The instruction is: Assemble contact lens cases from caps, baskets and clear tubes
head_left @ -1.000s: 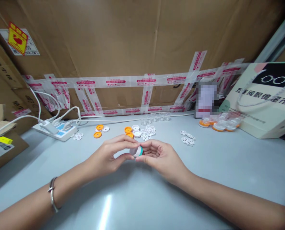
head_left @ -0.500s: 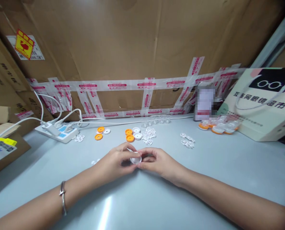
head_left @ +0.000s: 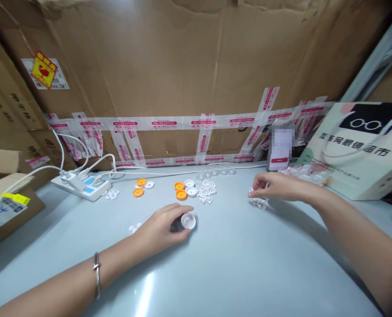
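Note:
My left hand (head_left: 164, 224) grips a small round white plastic cup (head_left: 188, 221) by its sides between thumb and fingers, just above the table, its hollow side facing up. Over at the right, my right hand (head_left: 265, 185) has its thumb and fingertips pinched together at a little pile of white perforated plastic pieces (head_left: 259, 203). Whether a piece is between those fingertips is hard to make out, as the fingers cover part of the pile. Beyond the left hand sit orange rings (head_left: 181, 194), white rings (head_left: 191, 191) and another heap of white perforated pieces (head_left: 207, 189).
Further left lie more orange rings (head_left: 138, 192) and small white discs (head_left: 111, 193). A power strip (head_left: 92, 190) with cables stands at the back left. Clear domed parts (head_left: 217, 169) line the back. A phone (head_left: 280, 149) and paper bag (head_left: 357, 149) stand right.
My right hand has let go of the white cup and moved right to the perforated pieces. My left hand keeps hold of the cup. The view has shifted slightly.

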`<state>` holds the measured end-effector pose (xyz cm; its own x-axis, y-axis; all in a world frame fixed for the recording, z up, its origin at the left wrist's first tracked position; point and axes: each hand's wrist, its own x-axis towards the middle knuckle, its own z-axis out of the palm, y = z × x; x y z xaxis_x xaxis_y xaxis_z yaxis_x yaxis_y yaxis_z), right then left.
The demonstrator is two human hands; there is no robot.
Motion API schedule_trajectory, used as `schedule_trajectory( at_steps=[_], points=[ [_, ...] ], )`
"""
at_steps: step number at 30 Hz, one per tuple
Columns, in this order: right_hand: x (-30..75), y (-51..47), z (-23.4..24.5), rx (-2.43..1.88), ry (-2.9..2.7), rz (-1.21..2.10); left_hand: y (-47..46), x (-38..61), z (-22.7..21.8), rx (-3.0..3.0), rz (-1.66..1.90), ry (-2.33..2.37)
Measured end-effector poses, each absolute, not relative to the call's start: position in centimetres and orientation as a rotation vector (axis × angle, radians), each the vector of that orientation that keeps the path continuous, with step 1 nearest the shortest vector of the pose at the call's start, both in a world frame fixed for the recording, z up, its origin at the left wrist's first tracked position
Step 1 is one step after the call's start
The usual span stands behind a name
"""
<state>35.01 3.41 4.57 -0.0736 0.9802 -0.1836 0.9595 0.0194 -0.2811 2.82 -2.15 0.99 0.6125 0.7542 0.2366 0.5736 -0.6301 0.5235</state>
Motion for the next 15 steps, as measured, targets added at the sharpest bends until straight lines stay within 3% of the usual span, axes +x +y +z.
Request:
schedule_trajectory(
  at_steps=[11,15],
  points=[
    [35.7,4.1,2.8,-2.061,-2.189,0.793,-2.3,2.7,0.5,2.453,0.651,1.044],
    [34.1,3.4,3.9,-1.845,-2.02,0.935,-2.2,2.5,0.9,2.454,0.733,1.013]
  ],
)
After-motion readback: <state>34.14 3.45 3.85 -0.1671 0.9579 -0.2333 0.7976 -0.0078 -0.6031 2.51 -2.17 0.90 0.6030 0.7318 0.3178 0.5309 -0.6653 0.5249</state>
